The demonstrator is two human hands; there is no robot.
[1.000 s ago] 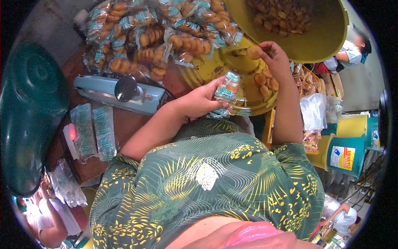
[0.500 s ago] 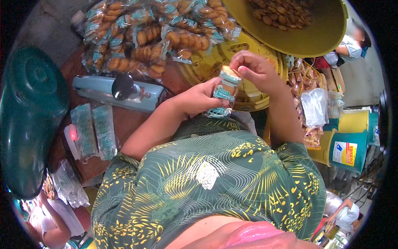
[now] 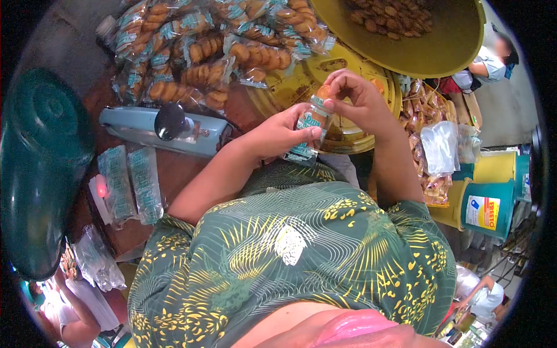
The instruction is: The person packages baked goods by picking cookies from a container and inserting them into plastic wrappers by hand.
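Filled packets (image 3: 203,49) are heaped on the worktop (image 3: 130,236) from the upper left to the upper centre of the frame. Below them, left of centre, a sealer (image 3: 136,124) is set, with flat wrappers (image 3: 119,180) laid beneath it. Right of the heap, a round lid (image 3: 284,95) is partly covered by a tub (image 3: 458,35) in the upper right, in which biscuits (image 3: 391,23) are gathered. Before the lid, one packet (image 3: 316,118) is held by the left fingers (image 3: 304,136); a biscuit (image 3: 323,92) is lodged at its upper end, beside the right fingers (image 3: 347,87).
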